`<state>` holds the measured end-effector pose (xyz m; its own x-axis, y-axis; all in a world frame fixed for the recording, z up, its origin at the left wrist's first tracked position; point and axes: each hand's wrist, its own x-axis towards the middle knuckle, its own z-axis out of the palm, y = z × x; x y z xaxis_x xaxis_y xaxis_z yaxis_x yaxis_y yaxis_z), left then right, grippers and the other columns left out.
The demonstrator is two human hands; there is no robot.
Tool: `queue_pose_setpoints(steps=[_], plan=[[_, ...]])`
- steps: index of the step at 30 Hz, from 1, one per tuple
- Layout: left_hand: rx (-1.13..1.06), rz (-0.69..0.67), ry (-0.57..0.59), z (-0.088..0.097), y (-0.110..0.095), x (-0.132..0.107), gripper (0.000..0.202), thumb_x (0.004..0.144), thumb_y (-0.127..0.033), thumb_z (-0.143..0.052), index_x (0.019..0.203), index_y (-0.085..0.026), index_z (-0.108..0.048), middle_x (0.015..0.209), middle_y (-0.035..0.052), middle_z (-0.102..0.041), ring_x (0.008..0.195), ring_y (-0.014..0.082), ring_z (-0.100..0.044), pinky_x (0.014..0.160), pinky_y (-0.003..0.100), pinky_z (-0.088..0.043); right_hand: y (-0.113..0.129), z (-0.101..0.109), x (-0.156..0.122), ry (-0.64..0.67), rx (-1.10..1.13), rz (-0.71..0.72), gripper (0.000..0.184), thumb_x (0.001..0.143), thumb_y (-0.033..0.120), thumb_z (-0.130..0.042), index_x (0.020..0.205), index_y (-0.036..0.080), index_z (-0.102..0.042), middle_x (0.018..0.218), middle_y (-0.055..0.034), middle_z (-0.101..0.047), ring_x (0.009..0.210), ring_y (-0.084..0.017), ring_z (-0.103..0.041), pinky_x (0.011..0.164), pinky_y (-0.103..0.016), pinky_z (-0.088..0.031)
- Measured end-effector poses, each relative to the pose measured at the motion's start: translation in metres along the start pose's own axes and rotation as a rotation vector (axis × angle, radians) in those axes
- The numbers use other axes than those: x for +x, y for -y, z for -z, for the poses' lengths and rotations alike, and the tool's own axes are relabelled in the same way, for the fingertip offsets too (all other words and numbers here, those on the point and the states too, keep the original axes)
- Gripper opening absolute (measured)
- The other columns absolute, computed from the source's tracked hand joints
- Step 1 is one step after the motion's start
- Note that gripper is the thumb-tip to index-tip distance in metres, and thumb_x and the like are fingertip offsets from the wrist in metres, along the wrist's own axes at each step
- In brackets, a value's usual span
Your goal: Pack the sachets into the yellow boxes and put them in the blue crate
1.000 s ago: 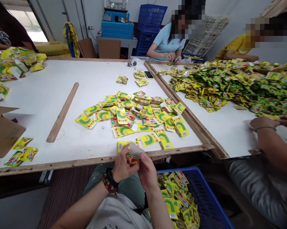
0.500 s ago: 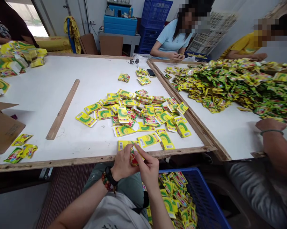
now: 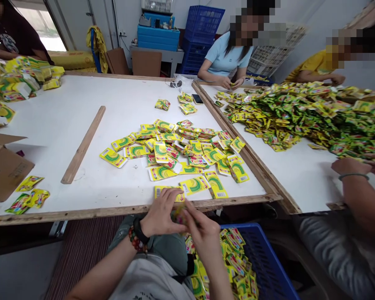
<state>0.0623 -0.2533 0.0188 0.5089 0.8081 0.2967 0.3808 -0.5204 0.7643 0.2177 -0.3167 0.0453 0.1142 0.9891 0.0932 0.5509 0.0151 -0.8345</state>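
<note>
My left hand (image 3: 160, 214) and my right hand (image 3: 204, 229) meet just in front of the table's near edge. Between them is a small yellow box (image 3: 179, 213), blurred and mostly covered by my fingers; both hands are closed on it. Right behind my left fingers, a flat yellow-green carton (image 3: 159, 191) lies on the white table (image 3: 125, 93). More cartons (image 3: 161, 151) of the same print form a loose heap beyond. Below my right forearm, a blue crate (image 3: 265, 254) holds many small yellow packets (image 3: 237, 262).
Wooden strips (image 3: 237, 137) edge and divide the table. A loose wooden bar (image 3: 84, 143) lies left of the heap, near a cardboard box (image 3: 8, 171). To the right is a large pile of packets (image 3: 299, 112). Other people work around the table; a person's arm (image 3: 356, 175) reaches in at right.
My right hand has shifted slightly right and down, its fingers now lower on the box. The box has turned and blurred. My left fingers have opened a little over it.
</note>
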Motion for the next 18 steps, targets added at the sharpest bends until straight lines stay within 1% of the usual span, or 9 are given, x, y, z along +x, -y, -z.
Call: queue_pose_setpoints(steps=[1,3,4,6,8,10,14,16,18], plan=[[0.058,-0.003,0.045,0.005,0.0,0.003,0.067,0.075,-0.045,-0.068,0.131,-0.02,-0.04,0.132,0.0125,-0.05,0.122,0.0299,-0.044,0.103,0.047,-0.038,-0.008,0.013,-0.007,-0.019,-0.154,-0.088,0.041,0.088,0.041,-0.051,0.118,0.021,-0.069,0.088,-0.0111,-0.077,0.062,-0.025,-0.07,0.056,-0.033,-0.053],[0.226,0.099,0.097,0.013,0.0,0.011,0.055,0.087,-0.042,-0.057,0.134,-0.02,-0.04,0.138,0.0131,-0.046,0.128,0.0303,-0.038,0.105,0.049,-0.034,-0.023,0.038,-0.017,-0.054,-0.469,-0.242,0.044,0.086,0.043,-0.05,0.116,0.018,-0.07,0.08,-0.0128,-0.077,0.055,-0.027,-0.068,0.048,-0.033,-0.048],[0.312,0.17,0.123,0.015,0.002,0.015,0.047,0.091,-0.038,-0.051,0.133,-0.018,-0.042,0.136,0.0137,-0.048,0.126,0.0307,-0.039,0.104,0.05,-0.035,-0.029,0.046,-0.018,-0.063,-0.571,-0.27,0.044,0.086,0.041,-0.048,0.115,0.017,-0.071,0.083,-0.014,-0.077,0.06,-0.028,-0.069,0.051,-0.034,-0.048],[0.442,0.271,0.213,0.016,0.005,0.023,0.038,0.093,-0.033,-0.047,0.127,-0.016,-0.048,0.125,0.0141,-0.055,0.119,0.0316,-0.045,0.098,0.05,-0.038,-0.035,0.048,-0.011,-0.063,-0.612,-0.22,0.043,0.089,0.035,-0.042,0.115,0.015,-0.07,0.098,-0.0159,-0.075,0.079,-0.029,-0.071,0.064,-0.034,-0.051],[0.477,0.294,0.304,0.015,0.009,0.027,0.036,0.091,-0.037,-0.05,0.121,-0.016,-0.052,0.116,0.0128,-0.057,0.113,0.0311,-0.048,0.094,0.048,-0.04,-0.032,0.033,0.005,-0.028,-0.56,-0.117,0.043,0.091,0.03,-0.038,0.119,0.014,-0.067,0.106,-0.0157,-0.073,0.095,-0.027,-0.068,0.08,-0.035,-0.05],[0.457,0.297,0.317,0.015,0.013,0.026,0.04,0.089,-0.042,-0.054,0.119,-0.017,-0.053,0.116,0.0125,-0.055,0.112,0.0302,-0.048,0.092,0.045,-0.042,-0.021,0.008,0.024,0.013,-0.603,-0.07,0.041,0.093,0.031,-0.041,0.123,0.015,-0.064,0.104,-0.0154,-0.072,0.101,-0.028,-0.064,0.093,-0.042,-0.043],[0.441,0.32,0.272,0.021,0.018,0.016,0.041,0.088,-0.046,-0.054,0.116,-0.016,-0.052,0.116,0.012,-0.053,0.112,0.0286,-0.048,0.091,0.042,-0.043,-0.003,-0.036,0.051,0.048,-0.746,-0.083,0.042,0.091,0.037,-0.052,0.127,0.018,-0.061,0.103,-0.0182,-0.07,0.104,-0.035,-0.058,0.096,-0.058,-0.029],[0.458,0.333,0.261,0.024,0.018,0.012,0.039,0.089,-0.047,-0.052,0.113,-0.016,-0.053,0.114,0.0121,-0.053,0.111,0.0289,-0.048,0.09,0.043,-0.043,-0.003,-0.047,0.056,0.037,-0.627,-0.098,0.04,0.089,0.034,-0.054,0.124,0.019,-0.063,0.102,-0.0181,-0.071,0.103,-0.036,-0.056,0.094,-0.061,-0.028],[0.458,0.333,0.242,0.025,0.016,0.01,0.046,0.085,-0.051,-0.056,0.115,-0.016,-0.051,0.114,0.0121,-0.054,0.11,0.0298,-0.05,0.089,0.045,-0.042,-0.007,-0.052,0.06,-0.017,-0.375,-0.136,0.036,0.085,0.033,-0.056,0.116,0.019,-0.069,0.095,-0.0149,-0.073,0.099,-0.035,-0.058,0.093,-0.06,-0.03]])
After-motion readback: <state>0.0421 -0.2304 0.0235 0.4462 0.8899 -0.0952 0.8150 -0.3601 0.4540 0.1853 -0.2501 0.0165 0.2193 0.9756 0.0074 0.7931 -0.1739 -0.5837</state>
